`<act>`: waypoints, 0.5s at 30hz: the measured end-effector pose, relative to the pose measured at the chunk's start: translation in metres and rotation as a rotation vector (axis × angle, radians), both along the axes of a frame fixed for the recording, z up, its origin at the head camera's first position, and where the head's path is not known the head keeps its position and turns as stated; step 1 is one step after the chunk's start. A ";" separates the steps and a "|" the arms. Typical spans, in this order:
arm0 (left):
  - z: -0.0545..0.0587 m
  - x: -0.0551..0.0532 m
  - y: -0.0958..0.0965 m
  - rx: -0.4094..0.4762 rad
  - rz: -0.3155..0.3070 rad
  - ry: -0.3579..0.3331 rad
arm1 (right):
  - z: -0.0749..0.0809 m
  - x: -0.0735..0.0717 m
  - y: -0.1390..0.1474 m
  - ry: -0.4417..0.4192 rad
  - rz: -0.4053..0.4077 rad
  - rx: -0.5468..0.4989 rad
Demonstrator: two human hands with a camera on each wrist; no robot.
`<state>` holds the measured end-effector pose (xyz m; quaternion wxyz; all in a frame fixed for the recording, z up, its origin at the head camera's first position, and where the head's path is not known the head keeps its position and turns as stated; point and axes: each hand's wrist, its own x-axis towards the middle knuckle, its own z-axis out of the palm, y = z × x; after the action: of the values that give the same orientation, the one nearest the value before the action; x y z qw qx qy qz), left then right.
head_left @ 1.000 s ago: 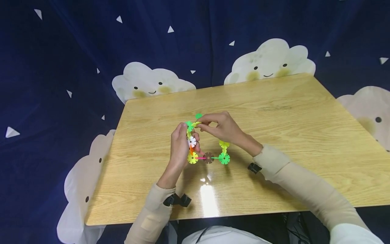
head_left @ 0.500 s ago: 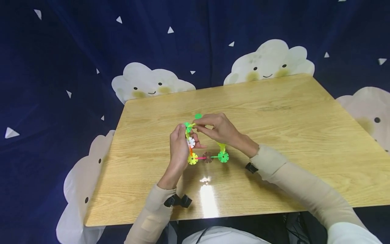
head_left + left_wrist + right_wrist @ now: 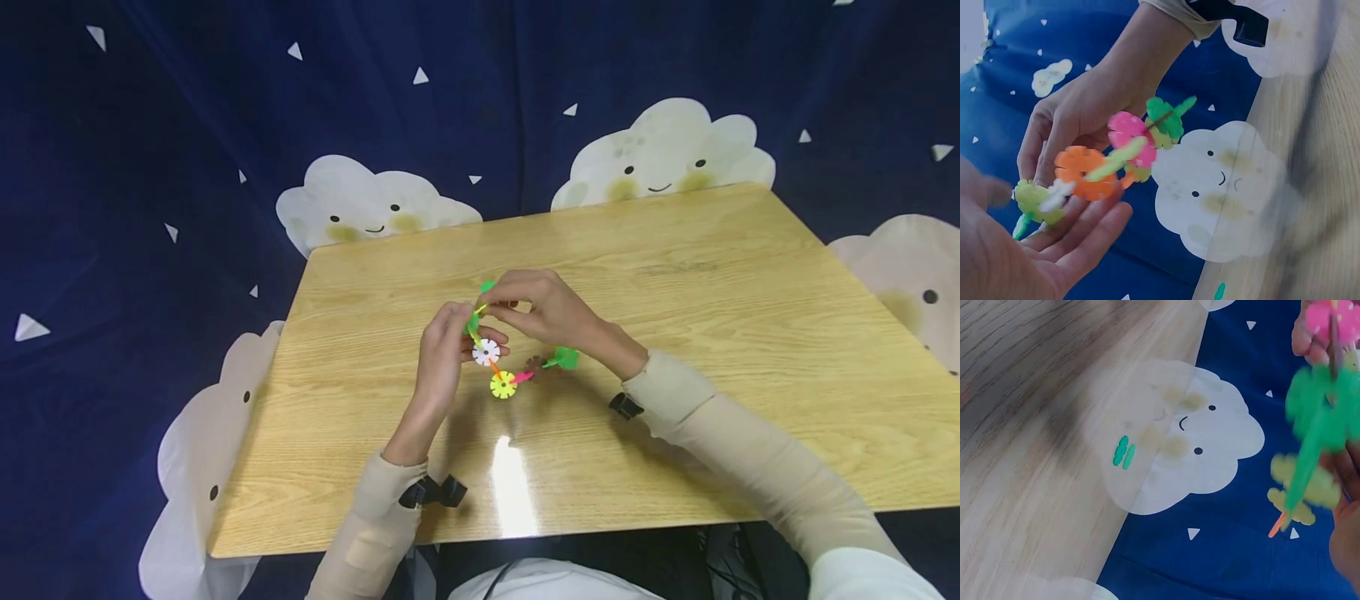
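Note:
A chain of notched plastic snowflake discs hangs between the hands above the table. My left hand [image 3: 442, 350] pinches it near its upper end by a green disc [image 3: 472, 323], the other fingers spread behind a white disc [image 3: 486, 352]. With thumb and forefinger, my right hand [image 3: 546, 308] pinches a yellow disc [image 3: 481, 309] that touches the green one; how far they interlock cannot be seen. Lower down follow a yellow disc [image 3: 503, 385], a brown disc [image 3: 536, 367] and a green disc [image 3: 566, 358]. An orange disc [image 3: 1085, 174] and a pink disc [image 3: 1129, 134] face the left wrist camera.
A loose green disc [image 3: 487, 287] lies on the wooden table [image 3: 675, 275] just beyond the hands. Behind the table hangs a dark blue cloth [image 3: 450, 125] with white clouds and triangles. Light glares off the table near its front edge.
The chain has swung and turned, its lower discs shifting right and its far green end rising. The left fingers have moved slightly right; the right hand keeps its pinch.

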<state>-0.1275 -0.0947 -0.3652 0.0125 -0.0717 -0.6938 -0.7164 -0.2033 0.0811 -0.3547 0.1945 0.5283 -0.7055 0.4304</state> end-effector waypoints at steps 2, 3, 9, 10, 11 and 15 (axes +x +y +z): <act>-0.001 0.001 0.001 -0.034 -0.013 0.006 | -0.001 0.000 0.000 0.005 -0.002 0.009; -0.002 0.001 0.002 -0.051 -0.013 0.009 | -0.002 0.000 -0.001 0.008 -0.004 0.014; -0.006 0.002 0.002 -0.033 -0.004 0.033 | -0.003 -0.002 -0.002 -0.011 0.021 0.031; -0.007 0.002 0.002 -0.025 -0.007 0.036 | -0.002 -0.003 -0.002 -0.031 0.038 0.036; -0.007 0.002 0.002 -0.017 -0.011 0.037 | -0.002 -0.004 -0.001 -0.058 0.056 0.040; -0.007 0.001 0.002 -0.014 -0.025 0.032 | 0.004 -0.012 0.008 -0.231 0.093 0.009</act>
<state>-0.1267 -0.0926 -0.3717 0.0142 -0.0920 -0.6975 -0.7105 -0.2158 0.0895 -0.3510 0.0895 0.5081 -0.6999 0.4940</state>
